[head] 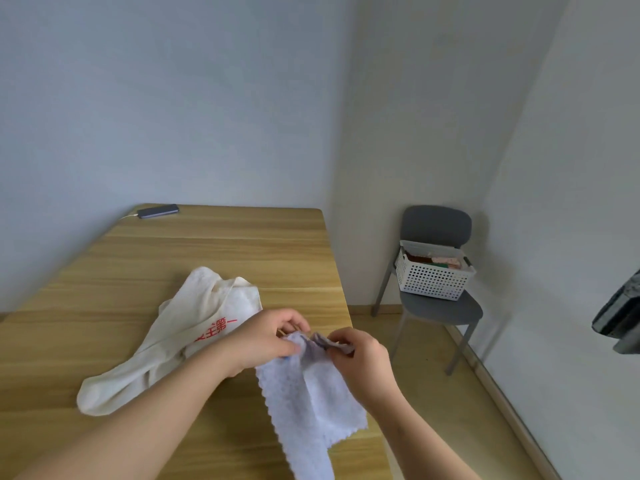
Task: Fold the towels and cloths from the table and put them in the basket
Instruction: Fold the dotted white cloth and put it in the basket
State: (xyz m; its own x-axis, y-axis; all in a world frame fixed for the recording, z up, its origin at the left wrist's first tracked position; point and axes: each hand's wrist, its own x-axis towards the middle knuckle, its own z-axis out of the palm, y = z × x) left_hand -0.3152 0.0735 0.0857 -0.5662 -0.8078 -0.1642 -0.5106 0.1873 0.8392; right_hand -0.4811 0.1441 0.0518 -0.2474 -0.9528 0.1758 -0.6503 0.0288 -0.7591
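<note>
The left hand [266, 337] has its fingers curled under and its thumb pressed across the top edge of a pale lavender cloth [308, 393], pinching it. The right hand [360, 355] pinches the same top edge just beside it, fingertips drawn together round a bunched corner. The two hands are close together, and the cloth hangs down from them over the near right part of the desk [173, 254]. The cloth is thin, with a dotted waffle-like texture and a scalloped edge, and one lengthwise fold runs down its middle. Whether its lower part rests on the desk cannot be told.

Just left of the left hand, a cream towel [166, 341] lies crumpled on the desk, soft and thick, with rolled folds trailing toward the near left and red printed characters showing partly beside the wrist. The desk has a light wood-grain top with rounded corners. At its far left corner lies a dark phone [157, 211], flat, with a pale cable at one end.

Well apart to the right, a white plastic basket [433, 275] with perforated walls stands on the seat of a grey chair [436, 306] in the corner of the room, with folded cloths in brown, green and pink inside it.
</note>
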